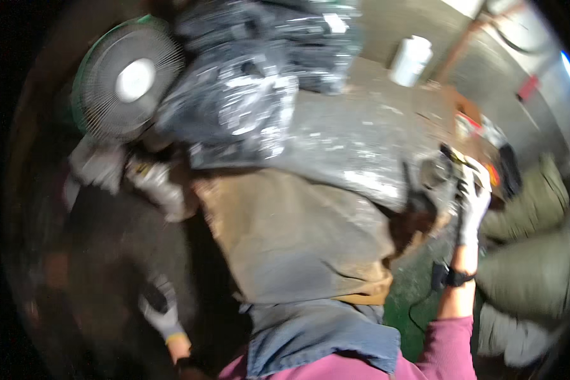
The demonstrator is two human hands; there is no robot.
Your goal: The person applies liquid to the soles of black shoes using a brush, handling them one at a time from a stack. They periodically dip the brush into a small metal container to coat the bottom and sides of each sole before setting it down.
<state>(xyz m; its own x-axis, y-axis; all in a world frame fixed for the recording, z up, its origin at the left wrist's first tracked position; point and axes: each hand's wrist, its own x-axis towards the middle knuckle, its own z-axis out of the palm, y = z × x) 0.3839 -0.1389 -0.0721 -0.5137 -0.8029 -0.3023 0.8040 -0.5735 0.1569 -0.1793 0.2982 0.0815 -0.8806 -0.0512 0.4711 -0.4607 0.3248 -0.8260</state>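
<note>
Small dark object (449, 152), kind lost to blur: at the right end of the bench (424, 104), at the fingertips of the right hand (472, 196). We read the gloved fingers as bent round it in a pinch, probably because so slim a piece offers little more to hold. The right forearm (463, 296) is stretched well out to bring the hand there

Left hand (161, 311): gloved, low at the left, well apart from the bench. We cannot tell whether its fingers are spread or closed; a dark patch may be glove or a thing held

Clear round item (434, 174): just beside the right hand, we suppose for easy reach

Shiny grey sheet (335, 139): flat on the bench, perhaps shielding its top

Black bundles (234, 95) in clear plastic: piled at the back left, we judge to spare the nearer surface

Fan (135, 80): left of the bundles, grille facing us, likely for air

Tan cloth (297, 234): draped at the person's front, presumably against dirt

White container (411, 60): towards the rear, tilted in our view
</note>
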